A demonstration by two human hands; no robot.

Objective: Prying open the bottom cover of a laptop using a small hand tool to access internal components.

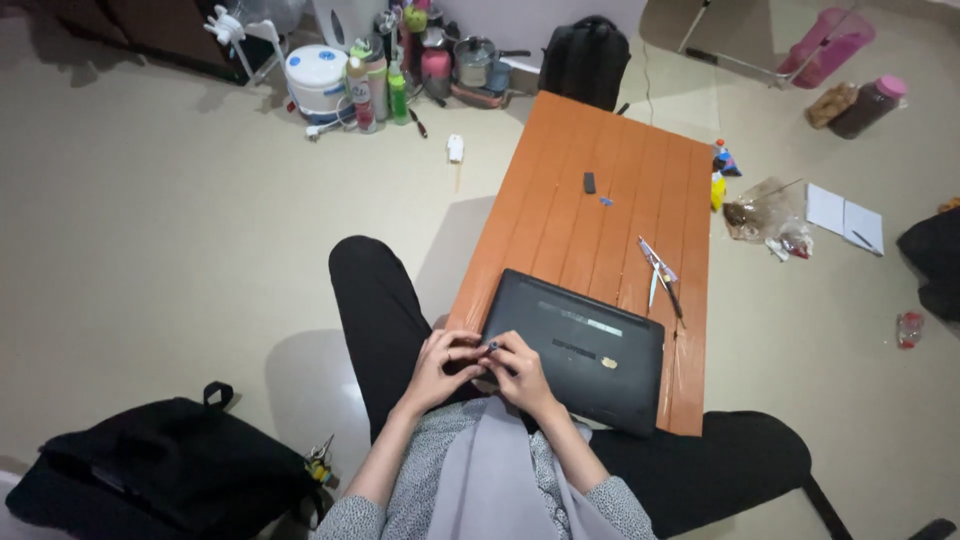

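Observation:
A dark laptop (590,350) lies bottom side up on the near end of a low orange table (600,210). My left hand (440,368) and my right hand (522,372) meet at the laptop's near left corner. Both pinch a small dark part (492,346) between the fingertips. What the part is I cannot make out. Tweezers and a thin tool (660,275) lie on the table to the right of the laptop. A small black piece (589,182) and a tiny blue bit (605,201) rest farther up the table.
A black bag (170,470) sits on the floor at my left, with pliers (320,462) beside it. Bottles, a rice cooker (316,78), pots and a black backpack (585,60) stand at the far wall. Papers (845,215), a plastic bag (765,210) and jars lie to the right.

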